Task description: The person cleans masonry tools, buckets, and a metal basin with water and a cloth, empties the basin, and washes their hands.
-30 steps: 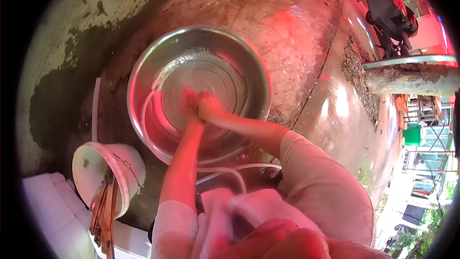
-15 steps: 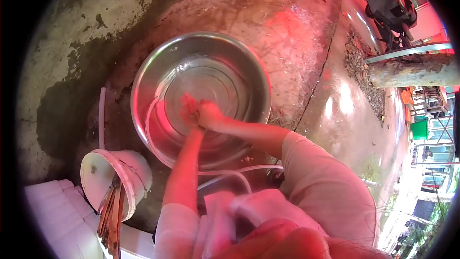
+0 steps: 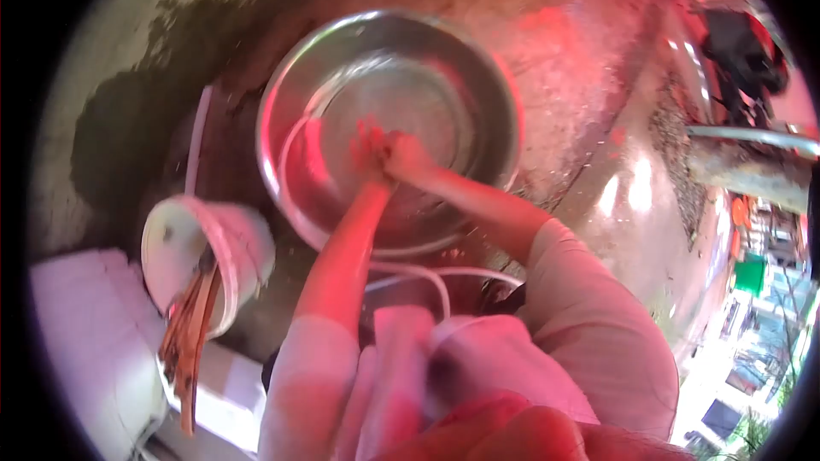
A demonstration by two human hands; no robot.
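Observation:
A wide metal basin (image 3: 504,90) with water in its bottom sits on the ground in front of me. Above that water, my two hands are pressed together near the basin's middle. My left hand (image 3: 367,150) has its fingers stretched out and spread. Against its thumb side, my right hand (image 3: 408,158) is closed around part of it; blur hides exactly where it grips. A pale hose (image 3: 286,149) runs over the near rim and lies along the basin's left inner wall, its end in the water.
A white bucket (image 3: 246,243) lies tipped at left, with strips of brown wood (image 3: 195,316) sticking out. Beside it are a white block (image 3: 90,324) and a pale pipe (image 3: 199,141). A dark stroller (image 3: 743,55) and a trunk (image 3: 752,172) are at right.
My view has tilted, so the basin, bucket and hands appear higher in the picture, the basin also farther right. My hands stay together over the basin with little change in their hold.

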